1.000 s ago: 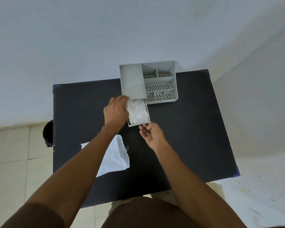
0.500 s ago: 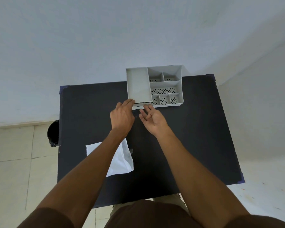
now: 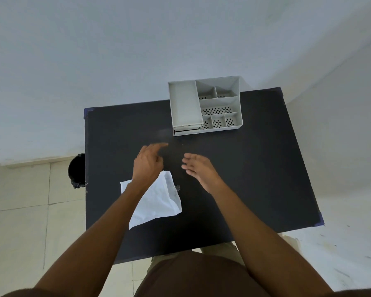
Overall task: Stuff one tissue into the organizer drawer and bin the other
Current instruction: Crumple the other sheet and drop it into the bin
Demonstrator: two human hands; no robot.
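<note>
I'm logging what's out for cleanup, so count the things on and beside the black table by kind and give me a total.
Tissue, white, flat on the table: 1
Organizer, grey, drawer pushed in: 1
Bin, black, on the floor by the table's left edge: 1
Total: 3
</note>
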